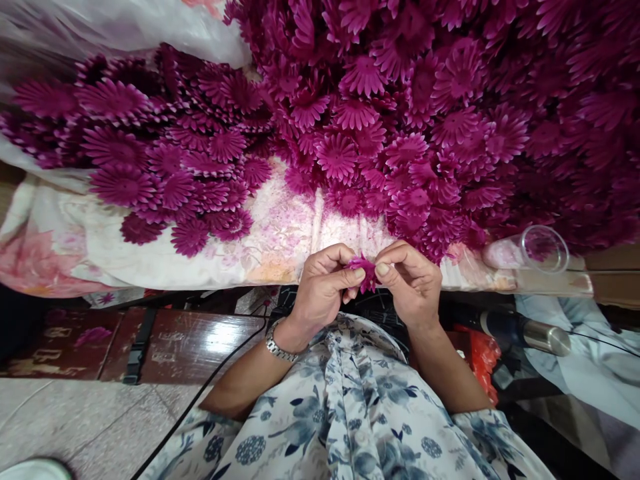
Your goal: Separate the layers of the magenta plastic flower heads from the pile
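Note:
Between my two hands, just over the table's front edge, is a small magenta artificial flower. My left hand pinches its left side between thumb and fingers. On the other side my right hand is closed, thumb against forefinger at the petals' right edge. The fingers cover part of the flower. Beyond my hands a large heap of magenta flower heads covers the back and right of the table. Stacked petal layers in the same colour lie to the left.
A floral cloth covers the table. Clear plastic sheeting lies at the back left. A clear plastic cup lies tipped at the right edge. Below are a brown bench with a black strap, a dark bottle and a red bag.

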The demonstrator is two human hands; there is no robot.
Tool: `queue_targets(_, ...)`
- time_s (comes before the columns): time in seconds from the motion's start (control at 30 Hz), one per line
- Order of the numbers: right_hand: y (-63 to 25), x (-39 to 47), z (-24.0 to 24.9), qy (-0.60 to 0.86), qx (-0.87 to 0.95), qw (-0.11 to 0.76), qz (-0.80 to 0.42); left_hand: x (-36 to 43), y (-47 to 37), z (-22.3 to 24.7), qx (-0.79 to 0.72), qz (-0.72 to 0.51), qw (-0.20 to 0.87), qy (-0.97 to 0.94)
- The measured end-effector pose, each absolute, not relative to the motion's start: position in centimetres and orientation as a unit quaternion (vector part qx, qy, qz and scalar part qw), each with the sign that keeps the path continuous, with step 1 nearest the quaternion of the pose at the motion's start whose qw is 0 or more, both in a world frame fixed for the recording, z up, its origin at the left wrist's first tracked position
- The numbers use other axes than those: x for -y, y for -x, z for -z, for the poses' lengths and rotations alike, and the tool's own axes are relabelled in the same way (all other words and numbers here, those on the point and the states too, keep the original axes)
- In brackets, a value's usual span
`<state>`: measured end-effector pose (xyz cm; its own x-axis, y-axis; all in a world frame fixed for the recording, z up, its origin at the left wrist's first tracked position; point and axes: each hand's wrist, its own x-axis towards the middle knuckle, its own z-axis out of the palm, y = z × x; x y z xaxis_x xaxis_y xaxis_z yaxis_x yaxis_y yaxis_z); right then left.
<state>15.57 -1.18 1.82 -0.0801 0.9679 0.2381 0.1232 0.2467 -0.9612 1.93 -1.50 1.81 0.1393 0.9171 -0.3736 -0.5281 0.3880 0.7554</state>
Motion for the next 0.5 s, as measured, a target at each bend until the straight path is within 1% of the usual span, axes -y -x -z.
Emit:
queue_targets(0.37,-15.6,1.4,-2.2,0.451,0.603,0.515,-0.410,1.5,-2.0,-2.4,-0.409,-0.536,0.703,-0.226)
queue_targets(0.5,-17.1,0.5,-2.1,0.458,0.580,0.579,-0.344,1.4,-1.0,-2.2,-0.440,-0.555,0.669,-0.227)
